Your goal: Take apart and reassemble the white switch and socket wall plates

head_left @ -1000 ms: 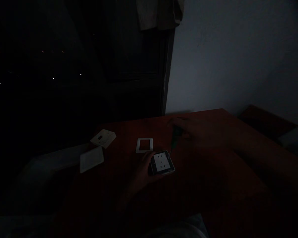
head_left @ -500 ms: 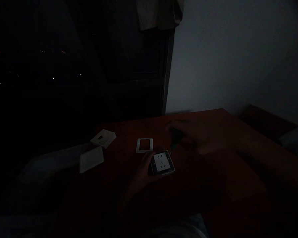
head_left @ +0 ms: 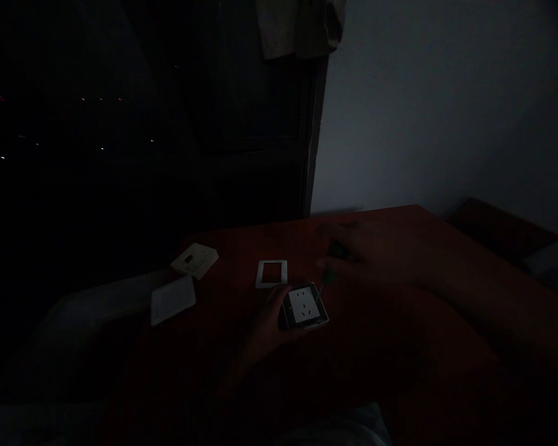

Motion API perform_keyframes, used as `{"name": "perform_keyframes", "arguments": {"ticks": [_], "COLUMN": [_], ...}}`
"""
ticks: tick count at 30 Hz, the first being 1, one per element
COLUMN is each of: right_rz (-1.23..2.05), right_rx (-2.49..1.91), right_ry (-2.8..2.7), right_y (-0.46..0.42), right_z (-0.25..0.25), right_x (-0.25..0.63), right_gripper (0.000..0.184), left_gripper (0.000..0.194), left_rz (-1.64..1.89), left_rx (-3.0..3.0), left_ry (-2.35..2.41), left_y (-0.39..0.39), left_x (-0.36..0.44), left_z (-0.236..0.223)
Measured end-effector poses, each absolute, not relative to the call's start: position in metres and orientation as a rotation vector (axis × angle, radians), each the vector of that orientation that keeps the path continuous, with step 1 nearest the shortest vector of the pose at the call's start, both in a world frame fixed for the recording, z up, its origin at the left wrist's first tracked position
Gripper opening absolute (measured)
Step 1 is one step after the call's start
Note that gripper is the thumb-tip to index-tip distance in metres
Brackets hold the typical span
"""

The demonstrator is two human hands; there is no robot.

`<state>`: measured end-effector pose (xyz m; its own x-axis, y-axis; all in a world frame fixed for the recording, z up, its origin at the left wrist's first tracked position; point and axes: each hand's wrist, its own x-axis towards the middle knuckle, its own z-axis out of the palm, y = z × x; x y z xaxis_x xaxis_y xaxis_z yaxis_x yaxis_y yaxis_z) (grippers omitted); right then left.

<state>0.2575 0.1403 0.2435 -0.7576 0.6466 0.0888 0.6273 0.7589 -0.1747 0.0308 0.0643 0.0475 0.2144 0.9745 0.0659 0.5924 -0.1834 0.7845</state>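
Observation:
My left hand is closed around the left side of a wall socket, a white faceplate with slots set in a dark frame and pale box. My right hand grips a screwdriver with a green handle. Its metal shaft slants down to the socket's right edge, where the tip meets the dark frame; the exact contact is too dim to make out. Just behind the socket, a white square cover frame lies flat on the table.
The reddish table carries a white box-shaped piece and a pale flat panel at its left. Behind stand a dark window frame and a grey wall. The room is very dark.
My right hand has shifted its fingers on the screwdriver handle, with the thumb now lower. The screwdriver tip stays at the socket's right edge. My left hand and the socket hold their place.

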Motion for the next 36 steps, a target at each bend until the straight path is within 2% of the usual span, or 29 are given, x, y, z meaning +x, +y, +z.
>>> {"name": "perform_keyframes", "arguments": {"ticks": [3, 5, 7, 9, 14, 16, 20, 23, 25, 30, 36], "right_rz": [0.106, 0.270, 0.471, 0.534, 0.312, 0.346, 0.496, 0.608, 0.608, 0.498, 0.459], "right_rx": [-1.126, -0.985, -0.826, -0.772, -0.954, -0.954, -0.812, -0.712, -0.715, -0.796, -0.736], "right_ry": [-2.771, -2.807, -2.832, -2.827, -2.736, -2.722, -2.740, -2.741, -2.739, -2.715, -2.721], "right_y": [0.142, 0.144, 0.147, 0.148, 0.148, 0.150, 0.154, 0.154, 0.153, 0.153, 0.155], "right_z": [0.242, 0.242, 0.241, 0.240, 0.237, 0.235, 0.234, 0.235, 0.236, 0.237, 0.235], "right_x": [0.255, 0.257, 0.261, 0.263, 0.259, 0.258, 0.262, 0.266, 0.267, 0.264, 0.264], "right_gripper": [0.033, 0.032, 0.040, 0.045, 0.036, 0.036, 0.042, 0.050, 0.047, 0.023, 0.023], "left_gripper": [0.083, 0.082, 0.082, 0.082, 0.087, 0.078, 0.039, 0.025, 0.021, 0.016, 0.017], "left_rz": [0.784, 0.770, 0.757, 0.745, 0.679, 0.686, 0.639, 0.518, 0.465, 0.412, 0.412], "left_rx": [1.861, 1.869, 1.872, 1.881, 1.973, 2.068, 2.239, 2.278, 2.280, 2.264, 2.259], "left_ry": [1.458, 1.467, 1.472, 1.466, 1.479, 1.472, 1.449, 1.431, 1.424, 1.403, 1.395], "left_y": [0.064, 0.064, 0.063, 0.063, 0.062, 0.065, 0.080, 0.095, 0.103, 0.111, 0.112], "left_x": [0.032, 0.032, 0.032, 0.031, 0.032, 0.037, 0.055, 0.068, 0.074, 0.078, 0.075], "left_z": [0.049, 0.049, 0.050, 0.052, 0.070, 0.082, 0.100, 0.103, 0.102, 0.099, 0.097]}}
